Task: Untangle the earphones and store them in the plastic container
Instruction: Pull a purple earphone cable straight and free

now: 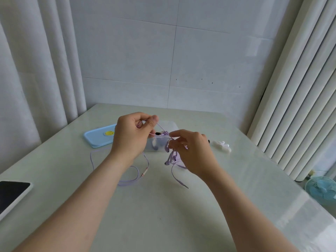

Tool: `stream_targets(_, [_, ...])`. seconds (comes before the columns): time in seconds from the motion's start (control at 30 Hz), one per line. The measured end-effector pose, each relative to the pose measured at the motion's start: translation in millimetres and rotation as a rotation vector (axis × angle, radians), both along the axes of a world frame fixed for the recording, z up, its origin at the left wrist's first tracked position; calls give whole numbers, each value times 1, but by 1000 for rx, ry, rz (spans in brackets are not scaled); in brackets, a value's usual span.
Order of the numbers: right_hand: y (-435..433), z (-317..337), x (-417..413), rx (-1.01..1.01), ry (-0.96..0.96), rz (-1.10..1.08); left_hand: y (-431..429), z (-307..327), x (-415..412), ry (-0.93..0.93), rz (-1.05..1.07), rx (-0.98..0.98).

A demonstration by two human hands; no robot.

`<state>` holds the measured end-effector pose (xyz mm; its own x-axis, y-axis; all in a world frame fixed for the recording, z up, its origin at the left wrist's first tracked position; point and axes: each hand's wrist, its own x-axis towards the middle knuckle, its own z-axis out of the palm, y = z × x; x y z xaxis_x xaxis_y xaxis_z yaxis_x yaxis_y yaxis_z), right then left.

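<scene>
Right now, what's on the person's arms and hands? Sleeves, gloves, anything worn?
Nothing worn that shows. The left hand and right hand are bare, with no gloves, and no rings or watch can be seen. Both forearms are uncovered up to the bottom edge of the picture, so no sleeve is in view. Nails look short and unpainted.

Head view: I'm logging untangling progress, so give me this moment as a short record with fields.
left hand: raised above the table, fingers pinching a purple cord
right hand: fingers gripping the knotted part of the purple earphones
cord: one strand taut between the hands; loops and both plugs trail on the table
plastic container: clear, open, behind the hands
lid: blue, off, lying left of the container
white earphones: on the table, right of the hands
stage: untangling, nothing visibly stored
</scene>
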<state>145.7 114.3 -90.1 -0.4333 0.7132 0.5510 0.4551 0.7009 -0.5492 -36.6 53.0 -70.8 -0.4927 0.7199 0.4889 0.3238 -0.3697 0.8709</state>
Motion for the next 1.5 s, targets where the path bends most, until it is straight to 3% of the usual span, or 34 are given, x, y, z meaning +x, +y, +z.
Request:
stream_targets(0.13, [-4, 11, 3, -55, 83, 49, 4, 1, 2, -455, -96, -1])
stream_targets(0.27, [-8, 17, 3, -149, 66, 111, 2, 4, 2, -497, -178, 2])
stream_targets(0.4, [-9, 16, 0, -295, 22, 167, -1, 10, 2, -305, -200, 39])
stream_targets(0.53, [-13, 18, 4, -454, 116, 313, -2, 11, 2, -55, -127, 86])
stream_targets(0.93, [-1, 21, 17, -667, 226, 396, -1, 2, -7, 324, 245, 161])
stream_targets(1.1, [-2, 24, 17, -704, 248, 306, -4, 2, -10, 432, 239, 161])
stream_targets(1.33, [3, 22, 19, -646, 247, 119, -10, -4, -12, 678, 135, 17])
stream_targets(1.5, [7, 23, 23, -658, 213, -61, -8, -10, -19, 769, 197, -11])
